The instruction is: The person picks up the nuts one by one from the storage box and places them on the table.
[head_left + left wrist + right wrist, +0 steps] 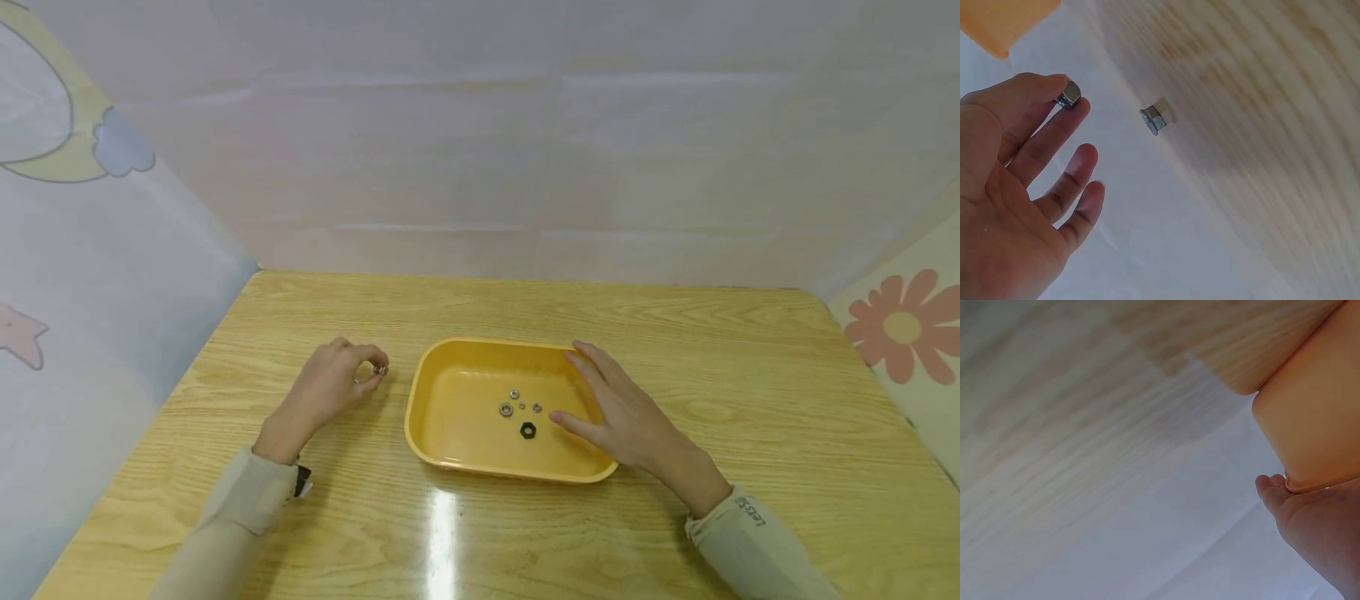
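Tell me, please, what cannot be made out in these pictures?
Head view: exact shape of the smallest piece, too small.
Head view: right wall of the yellow tray, partly behind the right hand.
Left wrist view: part of the pinched nut, covered by the left hand.
Right wrist view: inside of the tray, hidden by its outer wall.

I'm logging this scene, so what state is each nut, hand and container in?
Tray: upright, top uncovered
Black nut: lying flat in the tray
Four other nuts: in the tray, apart
Pinched nut: held clear of the table
Flanged nut: on the table, not held
Left hand: thumb and finger pinching one nut
Right hand: fingers extended over the tray's right end
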Demonstrator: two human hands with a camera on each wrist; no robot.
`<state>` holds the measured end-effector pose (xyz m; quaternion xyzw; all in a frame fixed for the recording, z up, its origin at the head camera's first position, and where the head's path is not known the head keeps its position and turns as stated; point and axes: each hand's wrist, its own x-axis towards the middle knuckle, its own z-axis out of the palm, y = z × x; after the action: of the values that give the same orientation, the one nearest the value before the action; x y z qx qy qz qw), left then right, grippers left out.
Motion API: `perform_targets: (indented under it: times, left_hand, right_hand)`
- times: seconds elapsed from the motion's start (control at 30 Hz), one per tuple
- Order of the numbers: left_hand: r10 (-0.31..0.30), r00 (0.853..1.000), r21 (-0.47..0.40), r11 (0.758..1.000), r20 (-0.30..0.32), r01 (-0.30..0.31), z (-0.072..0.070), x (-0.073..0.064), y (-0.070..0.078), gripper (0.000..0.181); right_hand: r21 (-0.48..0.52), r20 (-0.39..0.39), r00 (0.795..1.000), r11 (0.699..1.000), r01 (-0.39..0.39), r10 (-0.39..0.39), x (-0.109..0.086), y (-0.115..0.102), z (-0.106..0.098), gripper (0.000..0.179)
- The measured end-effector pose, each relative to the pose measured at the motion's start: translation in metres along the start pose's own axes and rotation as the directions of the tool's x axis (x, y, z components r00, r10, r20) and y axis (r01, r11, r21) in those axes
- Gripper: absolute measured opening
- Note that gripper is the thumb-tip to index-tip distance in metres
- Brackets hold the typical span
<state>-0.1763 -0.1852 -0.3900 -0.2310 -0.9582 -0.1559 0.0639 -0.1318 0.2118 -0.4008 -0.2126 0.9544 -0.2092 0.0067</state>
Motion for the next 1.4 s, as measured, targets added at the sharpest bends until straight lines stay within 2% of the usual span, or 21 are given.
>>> perform_targets:
  times: [0.63,0.87,1.2,1.4]
  left_hand:
    - [-0.035,0.998,0.076,0.997,0.05,0.031,0.003,-0.0028,-0.006,0.012]
    - [-0.059,0.994,0.102,0.993,0.088,0.05,0.0028,-0.0035,-0.0066,0.013]
    - [-0.052,0.996,0.114,0.992,0.07,0.044,0.0063,-0.003,-0.0073,0.014]
    - [-0.058,0.995,0.107,0.993,0.081,0.049,0.0075,-0.0027,-0.007,0.015]
  right_hand:
    - [0.006,-0.017,1.0,1.0,0.0,0.0,-0.0008,-0.0008,0.001,0.087]
    - [0.011,-0.002,1.0,1.0,-0.013,0.013,-0.0011,-0.0012,0.0001,0.088]
    - [0.017,0.009,1.0,1.0,-0.019,0.019,-0.0009,-0.0011,-0.0009,0.089]
    - [0.015,-0.005,1.0,1.0,-0.008,0.008,-0.0002,-0.0007,0.0001,0.088]
